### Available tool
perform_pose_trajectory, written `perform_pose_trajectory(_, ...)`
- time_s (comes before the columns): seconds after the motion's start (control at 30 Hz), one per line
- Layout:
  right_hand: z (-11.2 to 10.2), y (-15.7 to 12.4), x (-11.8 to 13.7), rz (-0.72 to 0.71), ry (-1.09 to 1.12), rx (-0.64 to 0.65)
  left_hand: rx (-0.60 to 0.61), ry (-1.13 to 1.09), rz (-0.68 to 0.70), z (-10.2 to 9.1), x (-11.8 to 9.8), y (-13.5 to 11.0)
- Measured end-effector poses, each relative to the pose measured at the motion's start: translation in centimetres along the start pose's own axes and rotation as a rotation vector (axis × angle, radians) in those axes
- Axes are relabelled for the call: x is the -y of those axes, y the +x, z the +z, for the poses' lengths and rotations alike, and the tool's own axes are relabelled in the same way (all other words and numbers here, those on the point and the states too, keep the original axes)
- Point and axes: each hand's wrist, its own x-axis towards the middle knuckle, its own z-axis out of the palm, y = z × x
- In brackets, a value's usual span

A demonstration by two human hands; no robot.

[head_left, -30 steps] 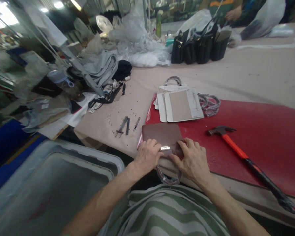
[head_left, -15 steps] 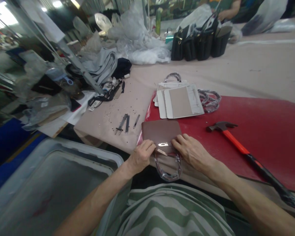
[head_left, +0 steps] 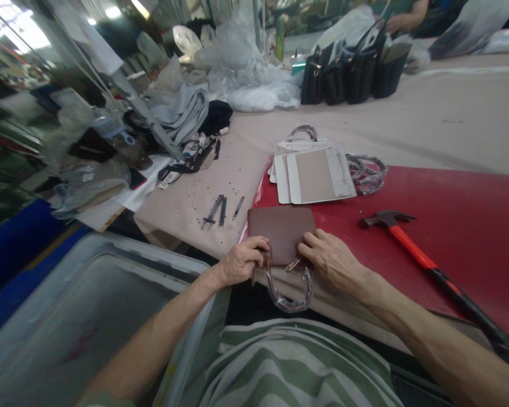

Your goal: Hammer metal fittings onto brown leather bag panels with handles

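Brown bag (head_left: 282,226) lies on red sheeting (head_left: 458,226), left fingers (head_left: 257,244) and right fingers (head_left: 309,244) pinching its near edge (black bags (head_left: 360,76) beyond).

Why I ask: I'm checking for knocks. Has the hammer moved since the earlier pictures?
No, the hammer shows no visible shift in any direction against the stacked panels.

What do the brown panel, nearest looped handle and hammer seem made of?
Brown panel: probably leather or imitation, smooth with low sheen. Looped handle: core unclear; glossy, crinkled wrap suggests clear plastic film. Hammer: dull, dark head, likely metal; orange-and-black shaft, perhaps rubber or plastic.
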Motion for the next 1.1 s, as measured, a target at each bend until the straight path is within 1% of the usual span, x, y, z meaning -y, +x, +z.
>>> perform_pose_trajectory(0.1,0.0,0.1,-0.3,-0.013,0.040,0.010,0.025,0.046,0.009,0.2,0.0,-0.2)
perform_pose_trajectory(0.2,-0.1,0.2,-0.3,-0.006,0.086,-0.002,-0.022,0.096,0.038,0.8,0.0,-0.5)
perform_pose_trajectory(0.3,-0.6,0.2,0.0,0.045,0.123,0.009,-0.085,0.126,0.072,1.3,-0.1,-0.7)
perform_pose_trajectory(0.47,-1.9,0.3,1.1,0.086,0.119,0.060,-0.118,0.136,0.098,1.7,0.0,-0.7)
perform_pose_trajectory(0.63,-2.4,1.2,1.9,0.210,0.167,0.111,-0.146,0.152,0.146,1.9,0.2,-0.7)
perform_pose_trajectory(0.73,-2.1,1.8,2.3,0.253,0.080,0.132,-0.156,0.155,0.152,2.0,0.3,-0.7)
perform_pose_trajectory(0.83,-1.6,2.2,2.5,0.194,0.006,0.143,-0.173,0.147,0.163,2.0,0.2,-0.6)
perform_pose_trajectory(0.93,-1.1,2.3,1.9,0.100,-0.011,0.147,-0.179,0.152,0.165,2.0,0.2,-0.6)
perform_pose_trajectory(1.0,-1.0,2.1,1.1,0.012,0.014,0.148,-0.179,0.162,0.159,2.0,0.2,-0.6)
perform_pose_trajectory(1.1,-0.8,1.2,-0.5,-0.160,0.125,0.123,-0.183,0.168,0.156,2.0,0.3,-0.6)
